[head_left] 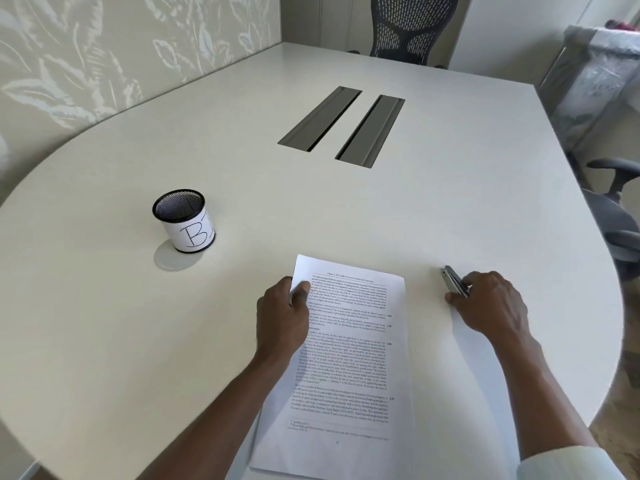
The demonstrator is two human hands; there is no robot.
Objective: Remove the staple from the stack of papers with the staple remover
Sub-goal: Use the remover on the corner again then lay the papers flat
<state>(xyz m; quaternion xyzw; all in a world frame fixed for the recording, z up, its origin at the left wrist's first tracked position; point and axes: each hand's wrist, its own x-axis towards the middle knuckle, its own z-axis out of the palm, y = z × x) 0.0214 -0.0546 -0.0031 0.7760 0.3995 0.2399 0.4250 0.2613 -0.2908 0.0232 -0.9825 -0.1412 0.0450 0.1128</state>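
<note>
The stack of papers (349,358) is pinched at its upper left corner by the left hand (282,315), while the staple remover (455,281) is gripped on the bench (242,161) by the right hand (491,303)

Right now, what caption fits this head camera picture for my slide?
Left hand pins the papers at their top corner while the right hand grips the staple remover beside them on the table.

A pale rounded table (450,209) stands before a leaf-patterned wall (86,57) and a black mesh chair (412,26).
</note>
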